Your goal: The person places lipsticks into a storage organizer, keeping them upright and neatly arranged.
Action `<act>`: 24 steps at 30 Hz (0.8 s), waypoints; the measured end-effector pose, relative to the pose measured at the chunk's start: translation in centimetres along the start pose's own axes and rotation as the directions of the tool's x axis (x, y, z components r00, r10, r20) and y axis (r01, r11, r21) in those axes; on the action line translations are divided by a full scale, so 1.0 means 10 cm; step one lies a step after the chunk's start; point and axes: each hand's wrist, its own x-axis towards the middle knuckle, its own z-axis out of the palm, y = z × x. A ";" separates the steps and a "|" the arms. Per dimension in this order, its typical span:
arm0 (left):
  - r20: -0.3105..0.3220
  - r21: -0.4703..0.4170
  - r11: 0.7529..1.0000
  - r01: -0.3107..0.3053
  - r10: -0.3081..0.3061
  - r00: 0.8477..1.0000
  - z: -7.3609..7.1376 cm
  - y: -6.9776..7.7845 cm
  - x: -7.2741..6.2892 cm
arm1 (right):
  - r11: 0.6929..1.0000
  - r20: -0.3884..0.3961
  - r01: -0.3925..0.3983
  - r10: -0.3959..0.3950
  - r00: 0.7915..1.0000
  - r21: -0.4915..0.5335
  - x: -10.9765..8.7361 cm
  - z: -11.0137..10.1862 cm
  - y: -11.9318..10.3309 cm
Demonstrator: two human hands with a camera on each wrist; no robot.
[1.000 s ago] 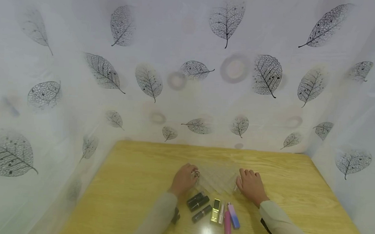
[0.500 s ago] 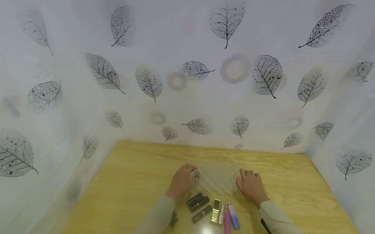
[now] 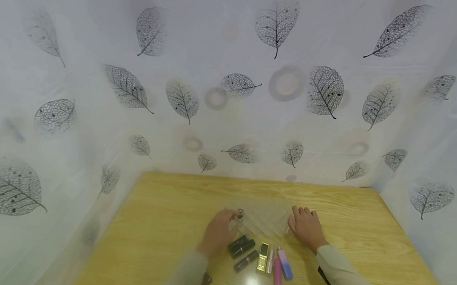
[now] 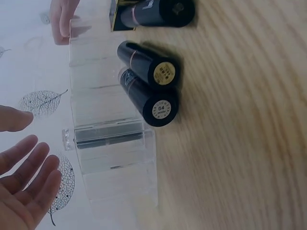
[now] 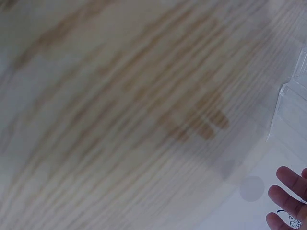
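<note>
Though the right hand [image 3: 306, 227] adjoins the clear case [image 3: 265, 219], its hold is unclear.

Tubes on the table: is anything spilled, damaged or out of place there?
Nothing looks spilled or damaged. The only untidiness is mixed angles: the black tubes slant one way, the purple-blue tube the other, in front of the clear organizer. Small cracks would not show.

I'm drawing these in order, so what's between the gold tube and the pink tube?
A slim pale tube lies between the gold tube and the pink tube; it shows in the head view.
</note>
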 end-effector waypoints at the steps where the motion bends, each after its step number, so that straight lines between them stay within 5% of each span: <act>1: 0.007 -0.007 1.000 0.006 -0.006 1.000 0.00 0.01 -0.02 | 1.000 -0.002 0.001 -0.001 1.000 -0.002 0.00 0.00 0.00; 9: 0.123 -0.062 0.994 0.091 -0.083 0.989 0.07 0.07 -0.14 | 1.000 -0.004 0.006 -0.006 1.000 -0.009 0.00 0.00 0.00; 24: 0.252 -0.033 0.993 0.110 -0.098 0.963 0.20 0.06 -0.20 | 1.000 0.007 -0.002 0.002 1.000 0.007 0.01 0.01 0.01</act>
